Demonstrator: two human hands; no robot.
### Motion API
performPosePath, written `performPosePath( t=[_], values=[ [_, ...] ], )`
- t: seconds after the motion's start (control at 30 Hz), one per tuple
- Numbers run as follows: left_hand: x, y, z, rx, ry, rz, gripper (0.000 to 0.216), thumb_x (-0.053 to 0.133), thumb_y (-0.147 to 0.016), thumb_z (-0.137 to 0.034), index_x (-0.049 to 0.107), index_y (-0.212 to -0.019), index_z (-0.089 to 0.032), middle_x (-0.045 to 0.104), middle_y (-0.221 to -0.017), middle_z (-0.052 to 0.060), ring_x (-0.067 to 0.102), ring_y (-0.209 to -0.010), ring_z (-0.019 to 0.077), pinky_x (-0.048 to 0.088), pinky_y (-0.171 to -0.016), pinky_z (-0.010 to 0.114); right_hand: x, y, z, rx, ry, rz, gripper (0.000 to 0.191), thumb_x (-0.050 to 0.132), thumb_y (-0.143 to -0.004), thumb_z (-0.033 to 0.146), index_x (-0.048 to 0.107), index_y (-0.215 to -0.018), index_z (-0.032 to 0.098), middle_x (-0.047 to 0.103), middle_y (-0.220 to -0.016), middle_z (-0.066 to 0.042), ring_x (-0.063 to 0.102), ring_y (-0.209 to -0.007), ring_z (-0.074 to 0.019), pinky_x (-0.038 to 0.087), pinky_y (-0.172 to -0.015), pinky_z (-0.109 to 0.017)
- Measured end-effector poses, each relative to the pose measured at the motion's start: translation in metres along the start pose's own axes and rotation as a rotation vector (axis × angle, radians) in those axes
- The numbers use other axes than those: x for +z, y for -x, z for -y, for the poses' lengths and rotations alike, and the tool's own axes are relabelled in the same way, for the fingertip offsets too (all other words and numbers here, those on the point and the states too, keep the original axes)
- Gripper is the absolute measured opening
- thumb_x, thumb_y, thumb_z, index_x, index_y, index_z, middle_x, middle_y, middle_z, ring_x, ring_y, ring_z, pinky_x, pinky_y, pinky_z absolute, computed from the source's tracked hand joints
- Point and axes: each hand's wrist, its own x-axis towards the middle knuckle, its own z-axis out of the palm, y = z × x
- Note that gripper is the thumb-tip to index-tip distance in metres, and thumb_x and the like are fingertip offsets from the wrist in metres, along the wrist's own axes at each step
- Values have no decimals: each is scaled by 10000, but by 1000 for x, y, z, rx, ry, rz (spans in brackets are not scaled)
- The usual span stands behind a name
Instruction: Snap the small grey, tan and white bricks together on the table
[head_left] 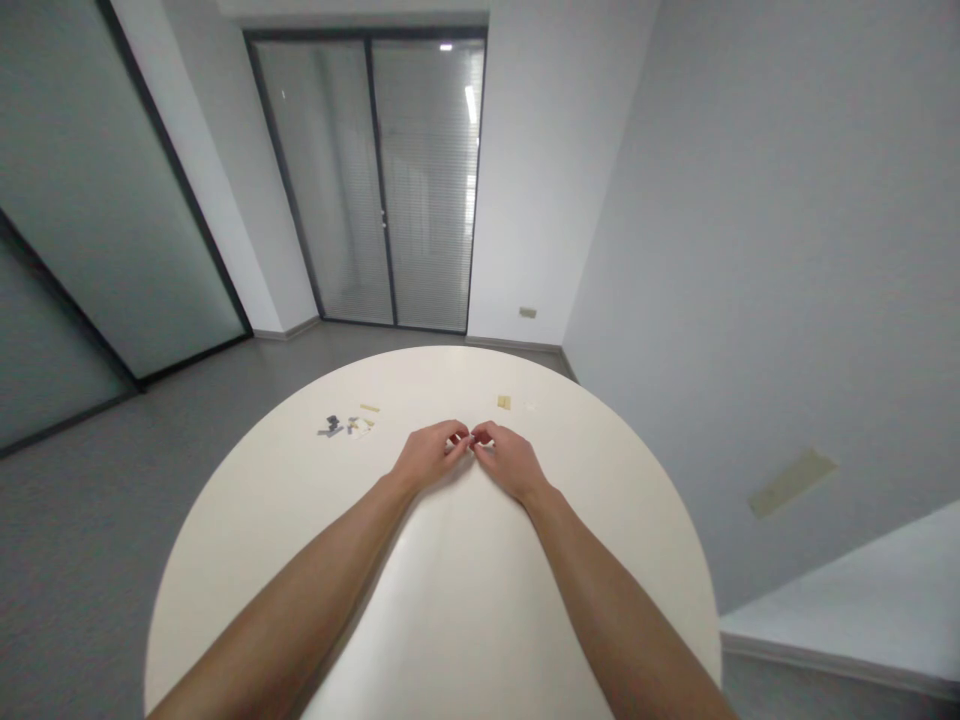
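My left hand [433, 455] and my right hand [508, 457] meet fingertip to fingertip over the middle of a round white table [465, 620]. The fingers of both are curled into a pinch. Whatever sits between the fingertips is too small and too covered to name. Left of my hands lies a loose group of small pieces: dark grey pieces [332, 424], pale pieces [361, 427] and a thin yellowish strip [370, 408]. Beyond my right hand is a small yellow square piece [504, 402] with a darker mark on it.
The table's rounded far edge [442, 349] curves in front of me. A glass door with blinds [427, 190] stands beyond it, and a frosted glass panel [112, 190] is at the left. A grey wall [787, 250] rises close on the right.
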Motion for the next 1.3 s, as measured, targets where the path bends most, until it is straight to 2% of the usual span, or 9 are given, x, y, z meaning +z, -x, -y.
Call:
performPosePath(
  t=[0.17, 0.33, 0.57, 0.73, 1.07, 1.3],
  values=[
    [0, -1, 1, -50, -49, -8, 214, 485, -923, -361, 660, -979, -250, 724, -940, -1, 659, -812, 156, 470, -714, 261, 0, 0, 0, -3, -9, -7, 113, 567, -913, 271, 617, -1011, 247, 695, -967, -3, 625, -894, -155, 436, -795, -273],
    [1, 0, 3, -50, -75, -33, 223, 481, -927, -355, 667, -981, -245, 717, -988, 15, 647, -893, 170, 468, -760, 271, 0, 0, 0, -10, -38, -9, 130, 546, -925, 275, 631, -1018, 243, 695, -994, -13, 628, -896, -153, 448, -811, -277],
    [2, -1, 5, -48, -66, -39, 223, 478, -928, -349, 666, -991, -247, 712, -998, 17, 643, -911, 172, 472, -771, 276, 1, -1, -1, -17, -38, -28, 148, 540, -927, 276, 639, -1035, 252, 693, -1006, -10, 630, -897, -151, 457, -823, -284],
    [4, -1, 8, -65, -76, 2, 220, 502, -914, -330, 645, -1064, -257, 712, -1018, 17, 640, -927, 181, 473, -767, 281, 1, -1, -2, -33, -27, -10, 171, 533, -932, 270, 654, -1050, 246, 690, -1034, -21, 627, -922, -153, 458, -839, -284],
    [7, -3, 11, -42, -102, 42, 200, 527, -903, -317, 682, -1003, -240, 703, -962, 53, 619, -919, 205, 489, -790, 303, 3, -1, -5, -21, 31, 23, 171, 546, -917, 237, 674, -1030, 243, 692, -1019, -27, 613, -954, -167, 452, -848, -295],
    [10, -3, 13, -2, -100, 48, 223, 528, -885, -212, 667, -1054, -256, 702, -1013, 36, 615, -964, 195, 494, -835, 303, 3, -2, -7, 4, 41, 29, 161, 547, -921, 258, 671, -1024, 247, 698, -1002, -27, 615, -947, -176, 450, -843, -304]
  ],
)
